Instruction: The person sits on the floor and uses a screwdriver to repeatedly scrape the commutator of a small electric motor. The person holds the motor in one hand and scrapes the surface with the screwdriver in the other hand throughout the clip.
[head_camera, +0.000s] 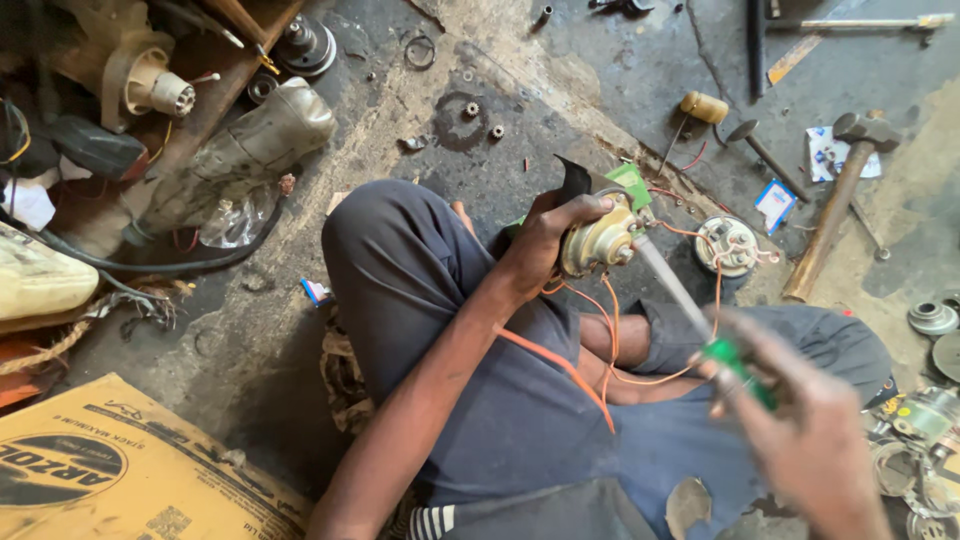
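My left hand (548, 240) grips a small round brass-coloured motor (598, 242) above my knees, with a green and black part (630, 182) behind it. Orange wires (605, 330) hang from the motor across my lap. My right hand (810, 430), blurred, holds a green-handled screwdriver (738, 366) whose metal shaft (668, 282) reaches up to the motor's front. I sit cross-legged on a dirty concrete floor in dark blue trousers.
A round wired part (728, 244) lies on the floor past the motor. A hammer (838, 190) and a wooden-handled tool (704, 108) lie at the right. Metal rings and bearings (930, 420) crowd the right edge. A cardboard box (110, 470) sits bottom left; machine parts (250, 140) fill the upper left.
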